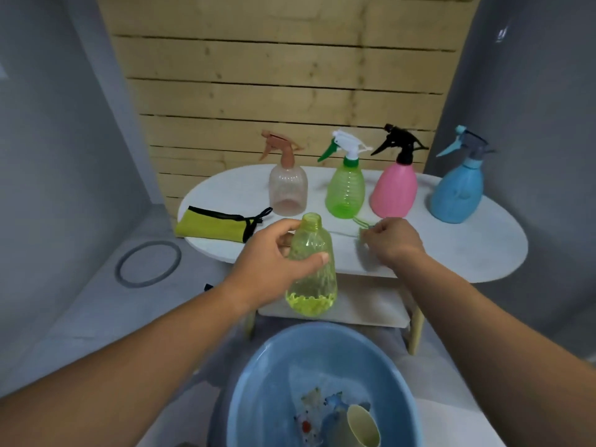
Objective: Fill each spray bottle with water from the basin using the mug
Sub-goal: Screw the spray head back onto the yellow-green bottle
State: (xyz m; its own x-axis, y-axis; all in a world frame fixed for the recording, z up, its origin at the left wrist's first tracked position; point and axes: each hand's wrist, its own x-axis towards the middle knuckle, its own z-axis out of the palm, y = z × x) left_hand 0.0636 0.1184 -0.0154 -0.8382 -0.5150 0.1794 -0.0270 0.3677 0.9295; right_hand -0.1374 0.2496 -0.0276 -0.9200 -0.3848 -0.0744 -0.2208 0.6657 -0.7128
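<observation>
Head view hides a good deal from me. My right hand (392,240) curls its fingers round a pale green piece (362,229) on the table (467,250), mostly covered and too blurred to name. The blue basin (258,366) is cut off by the lower edge, with the cream mug (362,425) lying tilted inside; I cannot make out a water level. My left hand (267,253) grips the yellow spray bottle (311,275), thumb and fingers wrapped round its shoulder, holding it upright in the air at the table's near edge. It is translucent and ribbed, with its neck uncapped.
</observation>
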